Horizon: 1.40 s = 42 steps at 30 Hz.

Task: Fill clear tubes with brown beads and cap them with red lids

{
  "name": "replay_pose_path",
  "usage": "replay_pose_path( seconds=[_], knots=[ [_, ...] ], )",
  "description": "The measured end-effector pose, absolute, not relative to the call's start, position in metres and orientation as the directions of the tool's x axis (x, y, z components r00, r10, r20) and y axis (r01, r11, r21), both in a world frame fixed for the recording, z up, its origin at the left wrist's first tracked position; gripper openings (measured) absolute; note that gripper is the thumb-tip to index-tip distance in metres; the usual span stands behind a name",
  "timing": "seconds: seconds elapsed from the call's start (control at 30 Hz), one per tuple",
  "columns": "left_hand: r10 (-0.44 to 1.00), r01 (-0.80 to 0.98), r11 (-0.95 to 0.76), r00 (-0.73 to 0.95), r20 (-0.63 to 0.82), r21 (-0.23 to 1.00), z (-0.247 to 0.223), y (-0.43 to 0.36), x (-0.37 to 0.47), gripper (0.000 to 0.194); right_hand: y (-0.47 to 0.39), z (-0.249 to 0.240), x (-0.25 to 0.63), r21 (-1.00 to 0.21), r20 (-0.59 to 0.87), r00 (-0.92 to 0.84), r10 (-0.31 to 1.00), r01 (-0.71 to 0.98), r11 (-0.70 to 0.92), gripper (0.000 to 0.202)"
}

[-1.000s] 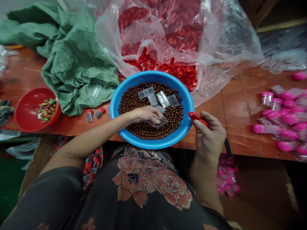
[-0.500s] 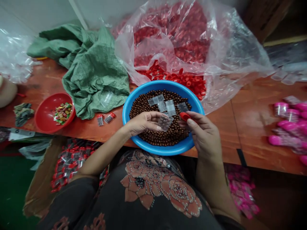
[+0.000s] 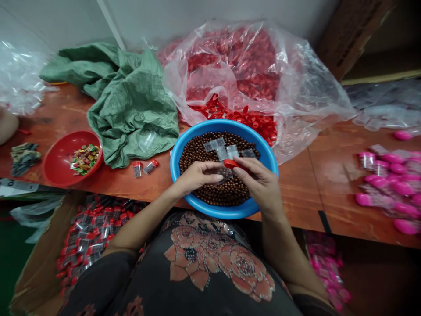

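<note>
Over a blue basin [image 3: 224, 212] of small brown balls [image 3: 194, 151], both of my hands meet. My left hand [image 3: 199, 177] is closed on a small clear plastic container [image 3: 226, 174], partly hidden by the fingers. Between thumb and fingers of my right hand [image 3: 263, 184] is a red cap [image 3: 231, 163], held at the container's right upper end; whether it is seated there I cannot tell. Several more clear containers [image 3: 221, 152] lie on the balls behind my hands.
Behind the basin, a clear plastic bag [image 3: 305, 87] spills red caps [image 3: 259, 125]. Left are a green cloth sack [image 3: 131, 105], a red bowl [image 3: 54, 162] of wrapped sweets and two filled red-capped containers [image 3: 137, 169]. Pink-capped containers [image 3: 403, 188] lie right; a carton [image 3: 34, 259] of red-capped ones stands below.
My right hand has moved left and brought the red cap against the clear container in my left hand. The view has shifted slightly.
</note>
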<state>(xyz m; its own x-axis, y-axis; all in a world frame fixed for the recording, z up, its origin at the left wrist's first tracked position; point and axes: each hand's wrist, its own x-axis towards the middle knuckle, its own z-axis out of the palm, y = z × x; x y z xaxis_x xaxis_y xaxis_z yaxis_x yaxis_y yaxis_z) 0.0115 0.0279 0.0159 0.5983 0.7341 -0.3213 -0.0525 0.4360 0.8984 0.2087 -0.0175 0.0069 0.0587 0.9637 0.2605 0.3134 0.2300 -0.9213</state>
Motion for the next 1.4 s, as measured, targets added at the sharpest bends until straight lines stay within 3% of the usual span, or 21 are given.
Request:
replay_pose_path(
  seconds=[0.2,0.57,0.7,0.83,0.93,1.1,1.2,1.3,1.4],
  knots=[
    [0.797,-0.013,0.305,0.551,-0.247,0.952,0.012,0.025,0.006,0.043,-0.022,0.000,0.213,-0.926,0.226,-0.034,0.973,0.302,0.226,0.034],
    [0.882,0.111,-0.026,0.470,-0.030,0.993,0.013,0.015,0.008,0.035,-0.031,0.000,0.205,-0.823,0.442,-0.008,0.897,0.395,0.409,0.033],
    [0.904,0.093,0.029,0.423,-0.066,0.995,0.017,0.010,0.012,0.034,-0.035,-0.001,0.196,-0.800,0.450,0.048,0.892,0.464,0.379,0.039],
    [0.911,0.112,0.024,0.406,-0.067,0.993,0.021,0.005,0.016,0.033,-0.038,0.005,0.184,-0.880,0.389,0.243,0.889,0.383,0.280,0.022],
    [0.919,0.134,-0.003,0.391,-0.050,0.991,0.022,0.003,0.019,0.032,-0.040,0.009,0.181,-0.892,0.377,0.289,0.880,0.370,0.261,0.020],
    [0.922,0.099,0.022,0.383,-0.059,0.995,0.022,0.002,0.017,0.033,-0.038,0.003,0.187,-0.801,0.497,0.155,0.854,0.460,0.383,0.033],
    [0.923,0.024,0.077,0.377,-0.081,0.997,0.022,0.002,0.015,0.035,-0.033,-0.004,0.189,-0.688,0.566,-0.030,0.824,0.534,0.492,0.058],
    [0.909,-0.077,0.180,0.395,-0.136,0.981,0.020,0.004,0.019,0.034,-0.028,-0.008,0.189,-0.597,0.573,-0.159,0.804,0.591,0.543,0.078],
    [0.876,-0.208,0.362,0.408,-0.255,0.909,0.015,0.006,0.031,0.047,-0.027,-0.007,0.187,-0.557,0.517,-0.243,0.821,0.632,0.539,0.075]
  ],
)
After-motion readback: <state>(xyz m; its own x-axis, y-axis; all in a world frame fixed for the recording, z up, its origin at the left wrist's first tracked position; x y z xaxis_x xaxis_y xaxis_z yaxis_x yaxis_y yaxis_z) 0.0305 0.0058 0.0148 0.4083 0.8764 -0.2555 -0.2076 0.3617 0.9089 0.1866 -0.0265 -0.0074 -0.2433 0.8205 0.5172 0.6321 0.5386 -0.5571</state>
